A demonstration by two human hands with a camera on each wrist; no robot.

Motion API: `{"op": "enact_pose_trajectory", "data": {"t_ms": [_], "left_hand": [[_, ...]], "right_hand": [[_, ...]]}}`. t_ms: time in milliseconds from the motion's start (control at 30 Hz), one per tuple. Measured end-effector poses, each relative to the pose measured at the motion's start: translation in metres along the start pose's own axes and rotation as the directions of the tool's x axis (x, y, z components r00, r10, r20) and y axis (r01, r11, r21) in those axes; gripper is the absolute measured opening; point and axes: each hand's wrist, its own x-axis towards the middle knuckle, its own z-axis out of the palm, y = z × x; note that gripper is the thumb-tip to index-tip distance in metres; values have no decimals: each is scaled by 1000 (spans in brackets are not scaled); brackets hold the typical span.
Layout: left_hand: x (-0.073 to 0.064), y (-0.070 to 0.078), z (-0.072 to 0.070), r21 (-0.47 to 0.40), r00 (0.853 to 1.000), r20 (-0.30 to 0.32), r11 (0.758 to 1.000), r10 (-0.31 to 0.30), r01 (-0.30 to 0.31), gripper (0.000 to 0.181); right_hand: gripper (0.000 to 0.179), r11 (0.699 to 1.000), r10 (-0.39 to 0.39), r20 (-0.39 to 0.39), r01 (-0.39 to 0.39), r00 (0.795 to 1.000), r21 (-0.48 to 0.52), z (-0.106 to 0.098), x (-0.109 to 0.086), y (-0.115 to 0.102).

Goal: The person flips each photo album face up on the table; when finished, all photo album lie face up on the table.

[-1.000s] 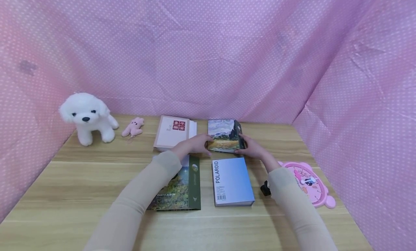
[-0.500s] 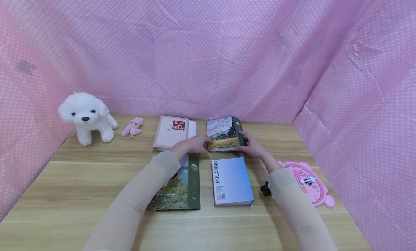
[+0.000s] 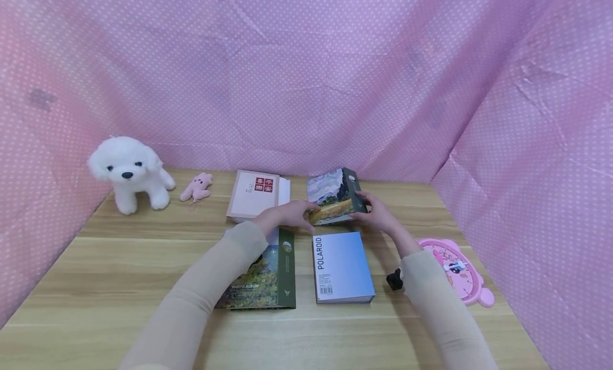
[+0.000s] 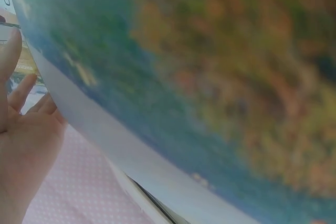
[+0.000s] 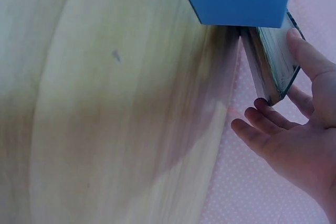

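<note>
A small photo album (image 3: 329, 197) with a painted landscape cover lies between both hands at the back of the table, its right side tilted up. My right hand (image 3: 378, 216) grips its dark green spine side; in the right wrist view the thumb (image 5: 308, 56) is on one face and the fingers curl under the edge. At the album's left edge my left hand (image 3: 289, 214) rests with fingers loosely extended, fingertips right at the cover. The left wrist view shows that hand (image 4: 31, 140) beside a large blurred painted cover. A blue POLAROID album (image 3: 344, 268) lies just in front.
A larger green photo album (image 3: 286, 271) lies partly under my left forearm. Behind it is a cream album (image 3: 251, 194) with red characters. White plush dog (image 3: 129, 173) and pink plush charm (image 3: 197, 187) are on the left, a pink clock (image 3: 455, 271) on the right.
The small album's right side has risen and the album has turned a little, its spine tilting upward. My right hand has shifted slightly right with it; the left hand has barely moved.
</note>
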Motion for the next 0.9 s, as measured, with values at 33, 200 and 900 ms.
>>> {"op": "enact_pose_trajectory", "data": {"t_ms": [33, 200, 900], "left_hand": [[0, 1, 0, 1, 1000, 1, 1000, 5, -5, 74], [2, 3, 1, -53, 1000, 12, 998, 29, -28, 83], [7, 16, 4, -293, 999, -1, 955, 45, -44, 79]], "right_hand": [[77, 1000, 0, -7, 0, 1000, 5, -1, -1, -1], [76, 1000, -16, -22, 16, 1000, 7, -5, -4, -4], [70, 991, -56, -78, 65, 995, 117, -15, -11, -19]]}}
